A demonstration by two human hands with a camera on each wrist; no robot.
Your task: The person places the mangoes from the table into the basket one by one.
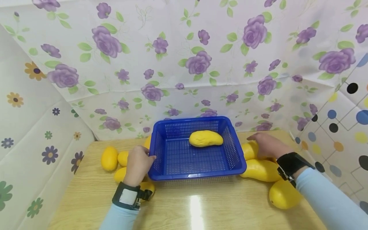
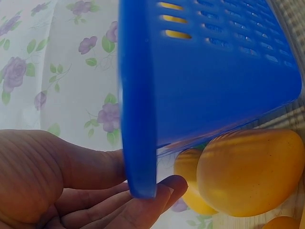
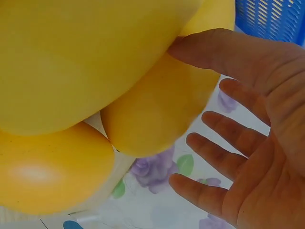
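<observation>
Left hand [image 1: 139, 163] pinches a rectangular blue plastic basket [image 1: 182, 163]; right hand [image 1: 269, 145] spreads opposite, near the wooden table's [image 1: 169, 207] far-right corner.

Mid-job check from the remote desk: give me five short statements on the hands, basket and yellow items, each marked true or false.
1. The left hand pinches the rim of the blue basket. True.
2. Both hands hold the basket. False: the right hand is at the yellow items right of the basket.
3. The basket is empty. False: one lumpy yellow item lies in it.
4. There are yellow items on the table on both sides of the basket. True.
5. The right hand makes a fist. False: its fingers are spread apart.
</observation>
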